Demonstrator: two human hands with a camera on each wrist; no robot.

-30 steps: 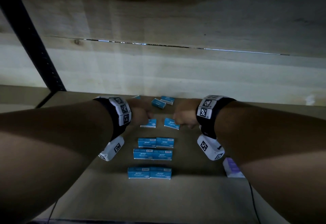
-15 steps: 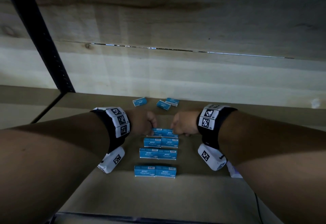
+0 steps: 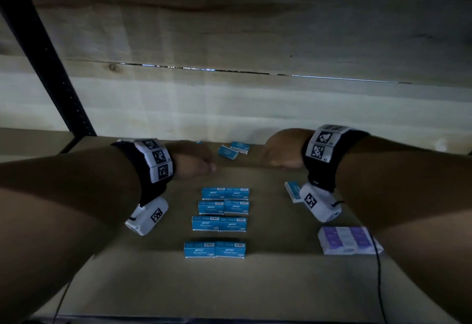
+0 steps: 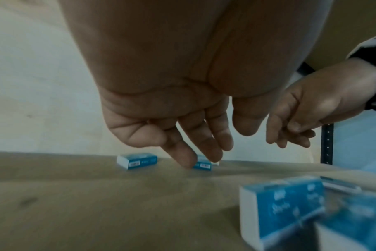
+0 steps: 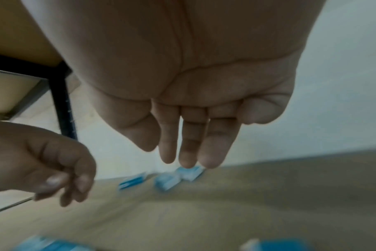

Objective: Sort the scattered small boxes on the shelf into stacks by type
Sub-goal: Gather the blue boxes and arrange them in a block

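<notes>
Several pairs of blue staple boxes lie in a column down the middle of the shelf. Two loose blue boxes sit near the back wall, a third further left and another at the right under my right wrist. My left hand hovers left of the back boxes, fingers relaxed and empty. My right hand hovers to their right, fingers straight and empty.
A purple and white pack lies at the right. A black upright post stands at the left, and a pale wooden back wall closes the shelf. A thin cable runs at the right front.
Both hands let go of the pair of blue boxes, now the rearmost row of the column, and moved back and apart toward the loose boxes at the wall.
</notes>
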